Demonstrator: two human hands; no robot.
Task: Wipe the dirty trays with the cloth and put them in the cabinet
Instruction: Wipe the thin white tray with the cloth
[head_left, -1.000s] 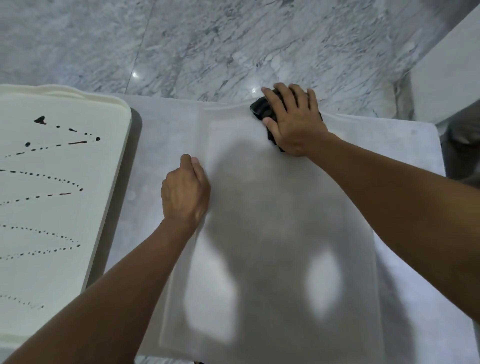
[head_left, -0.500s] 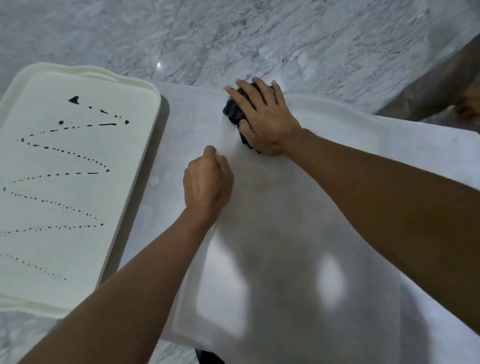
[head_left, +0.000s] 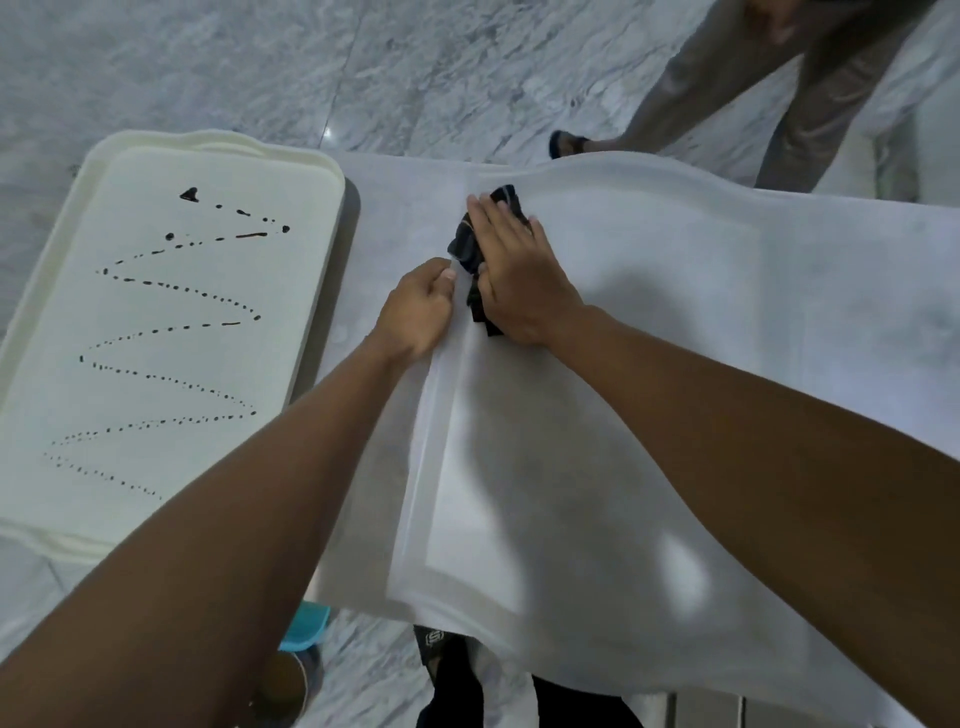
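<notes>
right hand (head_left: 519, 280) flat, fingers straight, pressing black cloth (head_left: 466, 249) on white tray (head_left: 675, 322), left hand (head_left: 418, 312) curled, gripping that tray's left rim, stained tray (head_left: 332, 218) at left on tabletop (head_left: 400, 202)

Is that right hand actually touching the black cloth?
Touching. The head view shows the right hand pressed flat on the black cloth, which pokes out beside it.
</notes>
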